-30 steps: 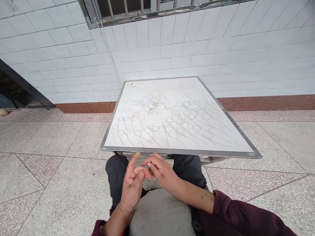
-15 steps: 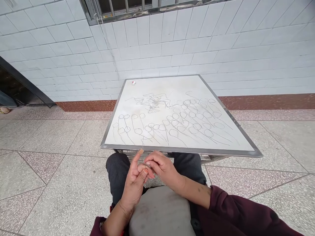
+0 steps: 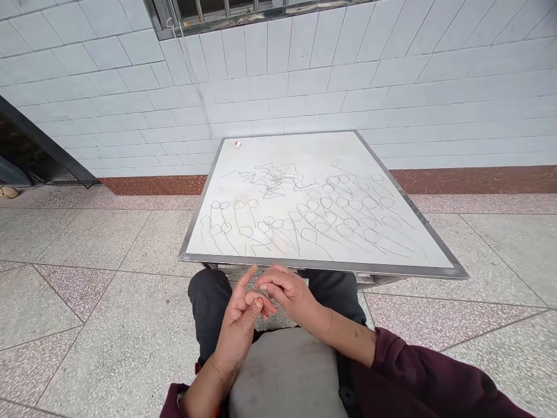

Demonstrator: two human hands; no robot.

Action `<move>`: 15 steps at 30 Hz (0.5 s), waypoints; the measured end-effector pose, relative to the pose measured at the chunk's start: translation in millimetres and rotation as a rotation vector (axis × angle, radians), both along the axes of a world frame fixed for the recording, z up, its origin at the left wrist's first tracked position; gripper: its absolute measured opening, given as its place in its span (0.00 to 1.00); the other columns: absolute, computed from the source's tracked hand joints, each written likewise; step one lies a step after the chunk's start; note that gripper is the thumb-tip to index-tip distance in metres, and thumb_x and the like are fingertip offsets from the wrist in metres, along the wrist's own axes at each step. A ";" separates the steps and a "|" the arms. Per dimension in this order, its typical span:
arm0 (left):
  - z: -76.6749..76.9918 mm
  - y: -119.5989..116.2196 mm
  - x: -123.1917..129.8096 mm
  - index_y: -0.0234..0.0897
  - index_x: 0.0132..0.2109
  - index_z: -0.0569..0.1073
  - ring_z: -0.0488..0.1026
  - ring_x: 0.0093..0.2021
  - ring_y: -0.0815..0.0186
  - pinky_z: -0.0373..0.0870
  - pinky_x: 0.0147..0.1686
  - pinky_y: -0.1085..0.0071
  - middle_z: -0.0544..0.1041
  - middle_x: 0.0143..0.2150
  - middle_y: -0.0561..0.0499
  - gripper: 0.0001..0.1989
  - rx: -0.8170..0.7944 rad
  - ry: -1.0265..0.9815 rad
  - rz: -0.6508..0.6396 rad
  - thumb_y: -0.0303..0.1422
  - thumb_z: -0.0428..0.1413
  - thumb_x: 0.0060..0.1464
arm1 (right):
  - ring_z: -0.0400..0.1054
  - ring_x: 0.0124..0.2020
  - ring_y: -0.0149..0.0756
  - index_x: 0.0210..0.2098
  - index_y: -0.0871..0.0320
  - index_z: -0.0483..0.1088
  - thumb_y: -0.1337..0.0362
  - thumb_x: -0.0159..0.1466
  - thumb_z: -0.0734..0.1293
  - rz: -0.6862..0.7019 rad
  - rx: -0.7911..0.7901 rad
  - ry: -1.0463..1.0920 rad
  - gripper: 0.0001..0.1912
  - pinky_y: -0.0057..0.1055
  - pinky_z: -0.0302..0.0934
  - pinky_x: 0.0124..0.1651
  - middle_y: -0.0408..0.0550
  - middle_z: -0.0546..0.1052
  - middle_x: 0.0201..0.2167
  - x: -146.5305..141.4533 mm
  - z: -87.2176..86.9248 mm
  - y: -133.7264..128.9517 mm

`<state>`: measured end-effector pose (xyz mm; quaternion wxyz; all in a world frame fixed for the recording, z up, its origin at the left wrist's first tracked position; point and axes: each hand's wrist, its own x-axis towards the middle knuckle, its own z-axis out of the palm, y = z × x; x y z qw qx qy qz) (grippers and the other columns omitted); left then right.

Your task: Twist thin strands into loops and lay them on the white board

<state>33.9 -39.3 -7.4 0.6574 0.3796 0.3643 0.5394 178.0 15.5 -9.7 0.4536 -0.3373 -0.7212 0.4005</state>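
My left hand (image 3: 237, 328) is closed, its thumb pressed on the curled fingers and the index finger raised, with a tan wrap on its tip. A thin wire (image 3: 253, 286) runs between my hands, partly hidden by the fingers; a fine end stands up beyond the index tip. My right hand (image 3: 300, 297) pinches the wire between thumb and forefinger, close beside the left fingers. Beyond both hands lies a white board (image 3: 313, 144) with a grey metal frame. On it are many thin looped wires (image 3: 310, 234) with long tails and a loose tangle of wires (image 3: 275, 179).
A small white-and-red object (image 3: 237, 145) sits at the board's far left corner. Behind the board rises a white tiled wall (image 3: 296, 69) with a barred window (image 3: 226, 10). Speckled floor (image 3: 122, 325) surrounds my knees, and a dark doorway (image 3: 30, 151) is at the left.
My hands stay pinched together on the wire, with my right hand shifted slightly right. The wire end beyond my left index finger has swung a little left. The view has shifted slightly.
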 end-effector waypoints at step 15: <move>1.9 2.7 -3.8 0.42 0.63 0.62 0.74 0.34 0.69 0.65 0.36 0.74 0.78 0.29 0.54 0.29 -0.075 -0.016 0.034 0.31 0.60 0.56 | 0.69 0.37 0.35 0.35 0.53 0.74 0.66 0.67 0.61 0.060 -0.001 -0.073 0.10 0.33 0.64 0.41 0.45 0.75 0.30 2.6 4.5 1.5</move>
